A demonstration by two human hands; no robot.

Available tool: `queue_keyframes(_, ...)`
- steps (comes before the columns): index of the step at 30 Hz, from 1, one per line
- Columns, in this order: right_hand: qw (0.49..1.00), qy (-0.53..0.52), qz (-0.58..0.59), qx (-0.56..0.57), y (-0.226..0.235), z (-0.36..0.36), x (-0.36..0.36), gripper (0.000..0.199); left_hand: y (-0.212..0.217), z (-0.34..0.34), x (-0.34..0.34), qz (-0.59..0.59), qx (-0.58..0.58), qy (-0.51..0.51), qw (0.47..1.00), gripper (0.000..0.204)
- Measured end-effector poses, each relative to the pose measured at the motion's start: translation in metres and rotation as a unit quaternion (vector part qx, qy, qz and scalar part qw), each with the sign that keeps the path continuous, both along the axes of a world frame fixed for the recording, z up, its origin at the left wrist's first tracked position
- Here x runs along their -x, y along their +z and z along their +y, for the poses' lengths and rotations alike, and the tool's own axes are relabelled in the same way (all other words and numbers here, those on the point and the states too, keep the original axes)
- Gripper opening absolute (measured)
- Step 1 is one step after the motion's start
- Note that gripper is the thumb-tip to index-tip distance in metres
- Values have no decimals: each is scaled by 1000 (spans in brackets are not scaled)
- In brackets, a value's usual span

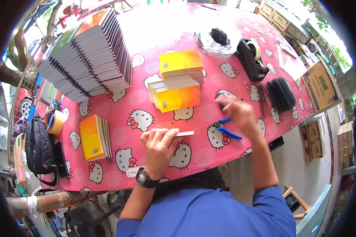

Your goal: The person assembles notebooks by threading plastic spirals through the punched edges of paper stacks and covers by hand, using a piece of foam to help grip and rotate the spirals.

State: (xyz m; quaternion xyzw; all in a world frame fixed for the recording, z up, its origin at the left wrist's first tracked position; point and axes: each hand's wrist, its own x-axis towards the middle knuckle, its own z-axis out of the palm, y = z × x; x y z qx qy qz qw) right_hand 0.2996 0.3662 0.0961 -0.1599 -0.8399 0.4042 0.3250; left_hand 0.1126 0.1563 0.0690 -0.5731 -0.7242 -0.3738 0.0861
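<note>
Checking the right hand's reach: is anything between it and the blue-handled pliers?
Nothing visible. The right hand hovers, blurred, just above the blue-handled pliers on the pink tablecloth; the left hand holds a white strip farther left.

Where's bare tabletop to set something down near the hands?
Free: the patch between the small notebook pile and the left hand, and the strip between the big notebook stacks and the yellow notebook stack. Crowded: around the right hand, with blue pliers and black binding coils.
</note>
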Motion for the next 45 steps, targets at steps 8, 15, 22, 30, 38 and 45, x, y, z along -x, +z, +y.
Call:
queue_keyframes(8,981,107,-73,143,-6,-60,25,12,6,-15,3,-10,23,-10,1000,15)
queue_keyframes(15,979,168,-86,73,-3,-61,31,15,9,-17,3,-23,20,15,999,18)
queue_keyframes(22,979,152,-125,-51,1,-62,38,18,11,-15,2,-10,24,11,1000,19)
queue_keyframes(30,958,184,-208,-80,3,-58,39,18,13,-16,4,-2,39,19,999,18)
queue_keyframes(38,973,183,-138,-5,2,-59,37,47,15,-7,-1,-3,50,15,999,19)
queue_keyframes(45,970,141,-180,82,13,-69,42,42,17,1,-14,-46,6,-25,999,23)
